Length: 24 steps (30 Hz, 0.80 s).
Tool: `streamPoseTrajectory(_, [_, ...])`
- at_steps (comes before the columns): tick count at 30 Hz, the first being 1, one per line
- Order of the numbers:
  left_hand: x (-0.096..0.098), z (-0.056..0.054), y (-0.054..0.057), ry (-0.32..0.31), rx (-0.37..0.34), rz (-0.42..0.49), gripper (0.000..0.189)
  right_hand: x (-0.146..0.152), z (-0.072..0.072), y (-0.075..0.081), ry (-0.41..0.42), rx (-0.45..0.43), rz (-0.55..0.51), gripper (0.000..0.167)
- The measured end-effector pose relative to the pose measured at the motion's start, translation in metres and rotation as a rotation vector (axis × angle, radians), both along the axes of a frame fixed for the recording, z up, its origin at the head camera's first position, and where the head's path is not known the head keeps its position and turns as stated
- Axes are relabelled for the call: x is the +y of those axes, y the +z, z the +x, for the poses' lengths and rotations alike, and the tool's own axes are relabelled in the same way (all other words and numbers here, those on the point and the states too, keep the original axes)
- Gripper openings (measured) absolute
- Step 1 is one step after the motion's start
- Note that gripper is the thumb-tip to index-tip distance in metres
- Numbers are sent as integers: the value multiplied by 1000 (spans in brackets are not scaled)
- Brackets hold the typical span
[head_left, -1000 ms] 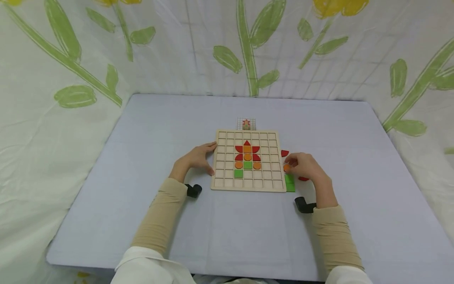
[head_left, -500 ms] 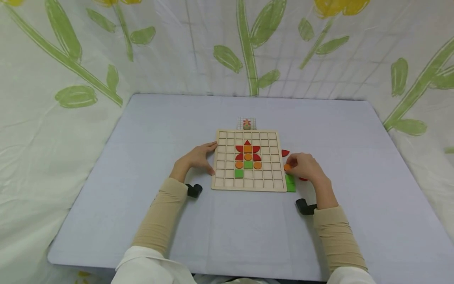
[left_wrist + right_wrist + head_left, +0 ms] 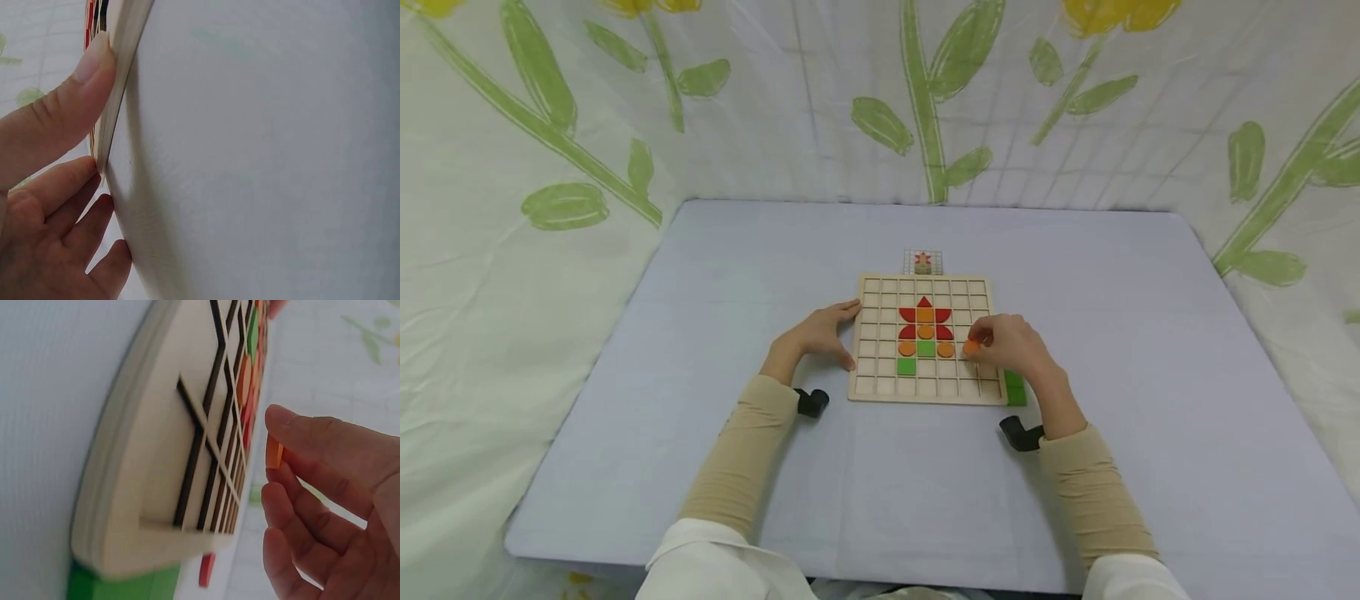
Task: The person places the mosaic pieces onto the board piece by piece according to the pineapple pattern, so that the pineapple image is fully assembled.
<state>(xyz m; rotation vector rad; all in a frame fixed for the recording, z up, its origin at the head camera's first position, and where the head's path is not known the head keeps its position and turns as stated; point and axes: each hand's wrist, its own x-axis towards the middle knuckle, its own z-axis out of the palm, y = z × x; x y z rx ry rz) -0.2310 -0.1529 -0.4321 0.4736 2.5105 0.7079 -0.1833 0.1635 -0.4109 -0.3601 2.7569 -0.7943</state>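
A wooden grid board (image 3: 872, 385) lies on the table. My left hand (image 3: 816, 332) rests against its left edge, thumb and forefinger spread apart along the frame; the left wrist view has the thumb (image 3: 94, 69) on the board's side. My right hand (image 3: 1017, 343) pinches an orange disc (image 3: 972, 347) between thumb and fingers, raised over the right part of the grid. Near the grid's middle sit red pieces (image 3: 943, 332), an orange square (image 3: 925, 315), several orange discs (image 3: 945, 350) and two green squares (image 3: 906, 367).
A small pattern card (image 3: 922, 262) touches the board's far edge. Green squares (image 3: 1015, 390) lie against the board's right side, and a red piece (image 3: 206, 570) shows beyond them in the right wrist view. The pale table (image 3: 917, 492) extends all around.
My right hand has moved left from beside the board to over its right columns, carrying the orange disc. The left hand stays at the left edge.
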Motion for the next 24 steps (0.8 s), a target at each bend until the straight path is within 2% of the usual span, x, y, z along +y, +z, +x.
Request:
streamPoseTrajectory(9, [1,-1,-3,9,-8,-4,104,-27,0,-7,74,25,-7,20])
streamPoseTrajectory(16, [0,-1,-1,9,-11,-3,103,-48,2,-13,175,1,14,16])
streamPoseTrajectory(24, [-1,0,2,-24,14,0,103,-54,3,-13,176,-8,39,18])
